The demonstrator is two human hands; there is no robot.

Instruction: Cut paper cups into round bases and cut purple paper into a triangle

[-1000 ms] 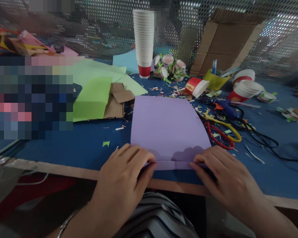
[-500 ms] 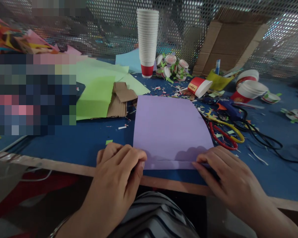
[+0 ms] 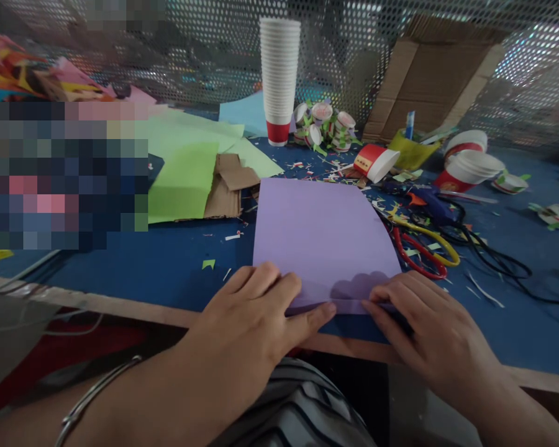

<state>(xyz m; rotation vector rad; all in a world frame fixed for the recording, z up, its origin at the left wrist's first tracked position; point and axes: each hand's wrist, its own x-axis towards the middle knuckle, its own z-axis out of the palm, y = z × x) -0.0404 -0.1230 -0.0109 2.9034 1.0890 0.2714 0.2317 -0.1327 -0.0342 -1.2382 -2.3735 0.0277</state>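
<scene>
A sheet of purple paper lies in front of me, with a narrow strip folded up along its near edge. My left hand rests on the sheet's near left part, fingers loosely bent and apart. Its thumb stretches to the right along the folded strip. At the near right corner, my right hand pinches the fold between thumb and fingers. Both hands cover parts of the near edge.
Right of the sheet lie red-and-yellow-handled scissors and a blue glue gun with its cord. Behind stand a tall paper cup stack and small decorated cups. Green paper and cardboard lie left. Paper scraps litter the table.
My left hand has slid right along the folded edge, its thumb now extended and its fingers more spread. My right hand keeps its pinch at the right corner.
</scene>
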